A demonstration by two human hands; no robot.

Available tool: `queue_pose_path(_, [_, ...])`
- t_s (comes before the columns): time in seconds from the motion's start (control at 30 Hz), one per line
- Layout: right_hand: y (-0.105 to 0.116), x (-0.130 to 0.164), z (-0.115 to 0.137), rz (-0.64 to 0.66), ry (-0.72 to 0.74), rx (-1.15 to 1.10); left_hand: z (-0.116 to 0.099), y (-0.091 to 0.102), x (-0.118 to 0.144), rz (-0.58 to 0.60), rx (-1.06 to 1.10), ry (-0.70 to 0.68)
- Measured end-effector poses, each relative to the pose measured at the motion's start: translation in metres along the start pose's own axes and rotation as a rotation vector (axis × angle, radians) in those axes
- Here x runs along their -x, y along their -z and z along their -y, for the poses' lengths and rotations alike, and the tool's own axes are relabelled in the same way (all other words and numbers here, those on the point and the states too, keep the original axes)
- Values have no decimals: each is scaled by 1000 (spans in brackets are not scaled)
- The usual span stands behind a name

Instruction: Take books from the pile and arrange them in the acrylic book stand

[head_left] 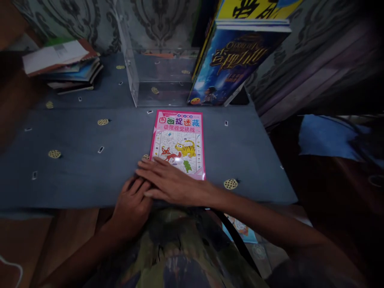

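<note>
A pink children's picture book point(179, 140) with a tiger and a fox on its cover lies flat on the blue patterned tablecloth point(90, 168), in front of me. My right hand point(174, 184) lies flat, fingers stretched leftward, across the book's near edge. My left hand point(132, 206) rests at the table's near edge, its fingertips tucked under or against the right hand. Neither hand grips anything.
A clear plastic box point(159, 76) stands behind the book. Large blue and yellow books point(234, 64) lean at the back right. A stack of books point(64, 66) sits at the back left. A dark strap point(237, 240) hangs below the table near my lap.
</note>
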State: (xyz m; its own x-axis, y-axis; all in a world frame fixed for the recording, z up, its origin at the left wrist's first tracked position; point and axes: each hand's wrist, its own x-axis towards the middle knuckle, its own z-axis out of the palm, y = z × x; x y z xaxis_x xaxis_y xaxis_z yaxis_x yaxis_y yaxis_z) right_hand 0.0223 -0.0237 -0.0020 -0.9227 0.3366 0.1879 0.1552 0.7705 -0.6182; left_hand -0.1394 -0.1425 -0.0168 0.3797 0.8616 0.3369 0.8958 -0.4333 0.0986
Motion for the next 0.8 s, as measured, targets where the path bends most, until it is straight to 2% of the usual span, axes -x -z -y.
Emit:
queue_pose_path(0.1, [-13, 1, 15, -2, -56, 20, 0, -2, 3, 6, 31, 27])
queue_pose_path(0.23, [-17, 13, 15, -55, -168, 55, 0, 0, 1, -18, 33, 26])
queue_pose_path(0.53, [-11, 71, 13, -183, -370, 147, 1, 5, -5, -15, 9, -2])
queue_pose_path(0.67, [-14, 90, 8, -201, -410, 211, 1, 5, -4, -13, 0, -25])
queue_pose_path(0.8, [-16, 96, 6, -205, -397, 280, 7, 5, -2, -27, 12, -44])
